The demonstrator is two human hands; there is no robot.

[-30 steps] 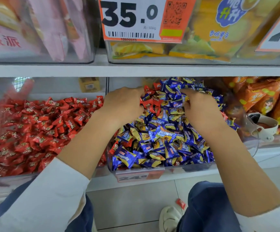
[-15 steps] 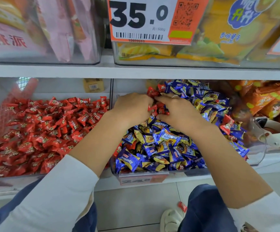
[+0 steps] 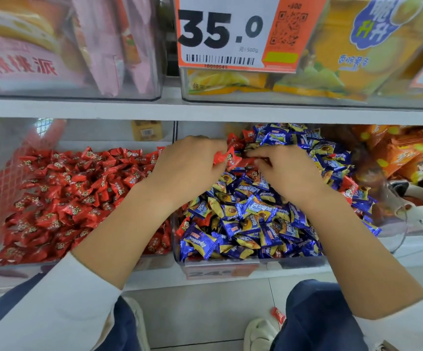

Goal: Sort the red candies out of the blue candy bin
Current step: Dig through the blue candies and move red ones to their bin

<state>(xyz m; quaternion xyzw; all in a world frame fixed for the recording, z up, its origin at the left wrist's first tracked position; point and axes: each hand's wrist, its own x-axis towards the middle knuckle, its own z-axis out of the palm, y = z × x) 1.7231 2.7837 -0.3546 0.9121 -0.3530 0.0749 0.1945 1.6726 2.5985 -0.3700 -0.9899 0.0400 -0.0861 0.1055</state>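
A red candy (image 3: 220, 156) is pinched in the left hand (image 3: 190, 163) over the back of the blue candy bin (image 3: 251, 259), where more red candies (image 3: 238, 148) are clustered (beside the bin of reds (image 3: 73, 198)). The right hand (image 3: 284, 171) is curled into the pile; its grasp cannot be told.

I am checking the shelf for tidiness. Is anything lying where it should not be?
Yes. One red candy lies on the floor tiles beside the white shoe, outside any bin. Several red candies also sit among the blue ones in the blue candy bin.
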